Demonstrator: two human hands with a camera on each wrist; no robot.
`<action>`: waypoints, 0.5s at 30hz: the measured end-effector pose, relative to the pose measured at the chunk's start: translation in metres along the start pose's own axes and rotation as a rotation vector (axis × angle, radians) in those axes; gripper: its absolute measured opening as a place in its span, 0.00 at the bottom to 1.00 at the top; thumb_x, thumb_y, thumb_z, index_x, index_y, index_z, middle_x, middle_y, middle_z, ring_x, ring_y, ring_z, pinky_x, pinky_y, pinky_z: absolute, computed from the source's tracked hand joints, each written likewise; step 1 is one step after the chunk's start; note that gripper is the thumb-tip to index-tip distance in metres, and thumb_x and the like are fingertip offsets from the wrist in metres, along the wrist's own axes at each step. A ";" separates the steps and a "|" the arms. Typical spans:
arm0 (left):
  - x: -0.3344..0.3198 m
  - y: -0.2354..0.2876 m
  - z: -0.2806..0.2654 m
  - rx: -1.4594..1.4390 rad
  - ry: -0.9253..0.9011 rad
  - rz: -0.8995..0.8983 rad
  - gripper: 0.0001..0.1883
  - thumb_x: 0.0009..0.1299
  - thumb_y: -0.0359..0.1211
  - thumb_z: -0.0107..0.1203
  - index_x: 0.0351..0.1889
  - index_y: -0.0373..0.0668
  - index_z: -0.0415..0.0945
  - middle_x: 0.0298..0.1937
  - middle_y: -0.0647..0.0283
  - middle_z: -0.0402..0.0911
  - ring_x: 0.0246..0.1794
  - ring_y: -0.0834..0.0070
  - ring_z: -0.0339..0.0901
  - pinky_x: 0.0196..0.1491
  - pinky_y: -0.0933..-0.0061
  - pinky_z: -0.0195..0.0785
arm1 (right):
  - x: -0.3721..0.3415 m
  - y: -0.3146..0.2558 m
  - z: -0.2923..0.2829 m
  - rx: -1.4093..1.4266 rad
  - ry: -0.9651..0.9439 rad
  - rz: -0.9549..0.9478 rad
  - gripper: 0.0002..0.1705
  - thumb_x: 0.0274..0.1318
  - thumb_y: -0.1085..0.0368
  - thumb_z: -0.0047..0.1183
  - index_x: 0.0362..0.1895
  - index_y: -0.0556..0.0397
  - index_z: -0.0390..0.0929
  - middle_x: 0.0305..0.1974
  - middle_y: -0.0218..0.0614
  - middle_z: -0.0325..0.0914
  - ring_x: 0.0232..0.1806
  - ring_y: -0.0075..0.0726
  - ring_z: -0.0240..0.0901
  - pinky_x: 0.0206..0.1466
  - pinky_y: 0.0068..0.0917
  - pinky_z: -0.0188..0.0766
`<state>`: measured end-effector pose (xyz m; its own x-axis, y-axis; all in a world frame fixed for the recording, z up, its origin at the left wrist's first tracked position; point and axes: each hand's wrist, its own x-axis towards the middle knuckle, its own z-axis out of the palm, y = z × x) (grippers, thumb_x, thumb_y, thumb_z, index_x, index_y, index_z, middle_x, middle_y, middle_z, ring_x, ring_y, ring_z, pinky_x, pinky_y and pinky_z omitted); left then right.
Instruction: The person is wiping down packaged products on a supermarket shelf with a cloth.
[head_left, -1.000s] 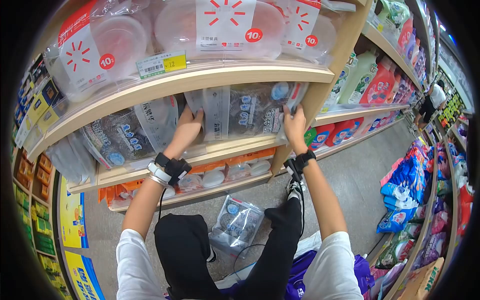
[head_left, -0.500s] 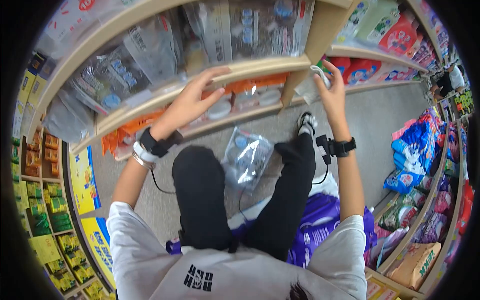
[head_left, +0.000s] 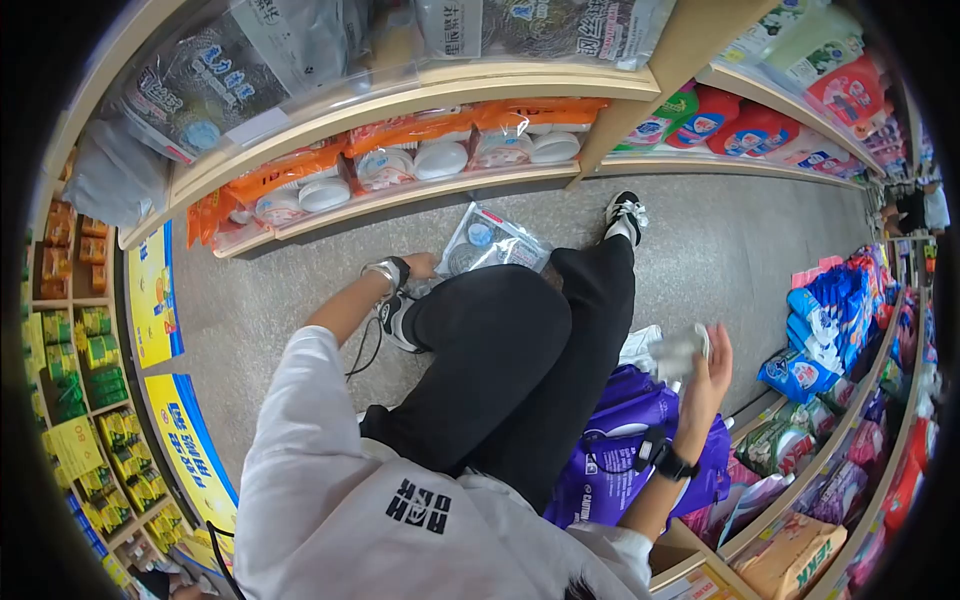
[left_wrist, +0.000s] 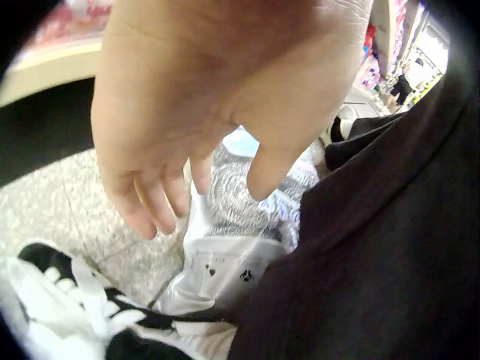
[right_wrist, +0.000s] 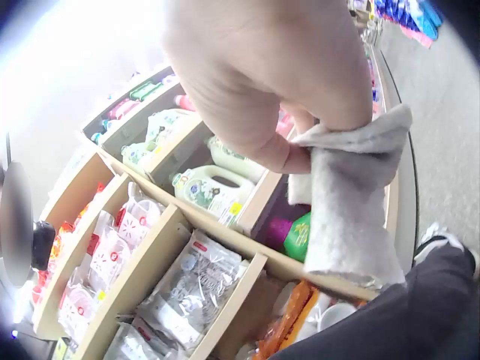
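Note:
My left hand (head_left: 422,266) reaches down beside the clear packet of grey scourers (head_left: 482,238) lying on the floor, partly covered by a black-trousered knee. In the left wrist view the hand (left_wrist: 217,97) hangs over that packet (left_wrist: 229,199) with its fingers apart and slightly bent; whether a fingertip touches it cannot be told. My right hand (head_left: 708,372), raised over the purple bag (head_left: 625,410), pinches a crumpled white cloth (head_left: 678,350). The right wrist view shows the cloth (right_wrist: 349,202) hanging from the thumb and fingers of this hand (right_wrist: 270,82).
Ahead, the shelf holds grey scourer packets (head_left: 205,85) above white bowls in orange packaging (head_left: 440,158). Detergent bottles (head_left: 745,128) stand to its right. Blue packs (head_left: 825,320) are piled at the right aisle. A shoe (head_left: 625,215) rests near the shelf.
Both hands have left the shelf packet. The left has moved down to the floor packet; the right, now with the white cloth, has moved back over the purple bag. The view has tilted down.

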<state>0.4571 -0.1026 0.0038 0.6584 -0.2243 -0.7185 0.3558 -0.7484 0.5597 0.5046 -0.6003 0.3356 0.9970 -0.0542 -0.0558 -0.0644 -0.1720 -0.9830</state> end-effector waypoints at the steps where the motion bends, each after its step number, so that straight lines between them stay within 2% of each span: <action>1: 0.022 -0.024 0.021 -0.051 0.050 0.008 0.32 0.60 0.37 0.58 0.61 0.31 0.67 0.57 0.46 0.76 0.56 0.58 0.74 0.60 0.66 0.65 | -0.010 -0.002 -0.006 -0.013 0.012 0.006 0.33 0.55 0.81 0.44 0.67 0.61 0.58 0.64 0.49 0.64 0.65 0.41 0.62 0.68 0.33 0.58; 2: 0.033 -0.038 0.041 -0.099 0.197 -0.018 0.32 0.60 0.36 0.57 0.62 0.31 0.65 0.58 0.44 0.75 0.59 0.55 0.72 0.62 0.65 0.64 | -0.016 0.002 -0.013 -0.049 0.027 -0.001 0.33 0.55 0.81 0.43 0.67 0.62 0.57 0.63 0.49 0.64 0.65 0.40 0.63 0.68 0.32 0.58; 5: 0.059 -0.060 0.084 -0.196 0.524 -0.148 0.24 0.57 0.37 0.58 0.51 0.36 0.74 0.50 0.42 0.78 0.54 0.51 0.76 0.56 0.56 0.69 | -0.033 0.009 -0.027 0.034 0.065 0.062 0.33 0.55 0.81 0.43 0.67 0.63 0.57 0.63 0.49 0.65 0.64 0.39 0.63 0.68 0.31 0.58; 6: 0.067 -0.067 0.093 -0.206 0.547 -0.159 0.23 0.59 0.36 0.56 0.52 0.36 0.75 0.51 0.40 0.78 0.54 0.50 0.76 0.56 0.55 0.68 | -0.036 0.013 -0.032 0.072 0.069 0.064 0.32 0.56 0.82 0.43 0.67 0.64 0.58 0.63 0.49 0.65 0.64 0.38 0.64 0.67 0.30 0.59; 9: 0.051 -0.045 0.075 -0.220 0.359 -0.233 0.22 0.59 0.35 0.54 0.52 0.36 0.75 0.52 0.39 0.77 0.55 0.48 0.75 0.56 0.55 0.69 | -0.047 0.008 -0.033 0.057 0.134 0.113 0.32 0.56 0.82 0.42 0.67 0.64 0.58 0.63 0.48 0.65 0.63 0.36 0.65 0.66 0.29 0.60; 12: 0.038 -0.028 0.053 -0.114 0.277 -0.305 0.21 0.61 0.33 0.51 0.52 0.36 0.76 0.52 0.40 0.78 0.55 0.47 0.76 0.54 0.53 0.70 | -0.054 0.000 -0.025 0.051 0.156 0.112 0.31 0.57 0.81 0.42 0.67 0.64 0.59 0.64 0.47 0.64 0.62 0.35 0.66 0.66 0.29 0.61; 15: 0.031 -0.021 0.049 -0.036 0.341 -0.283 0.21 0.61 0.32 0.49 0.52 0.37 0.76 0.51 0.40 0.78 0.54 0.47 0.76 0.53 0.50 0.71 | -0.058 0.000 -0.025 0.057 0.158 0.103 0.31 0.57 0.80 0.41 0.67 0.63 0.59 0.64 0.46 0.65 0.61 0.35 0.67 0.65 0.29 0.62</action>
<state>0.4373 -0.1250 -0.0503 0.7108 0.2095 -0.6715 0.5723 -0.7272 0.3789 0.4457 -0.6215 0.3437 0.9656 -0.2235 -0.1326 -0.1584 -0.1017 -0.9821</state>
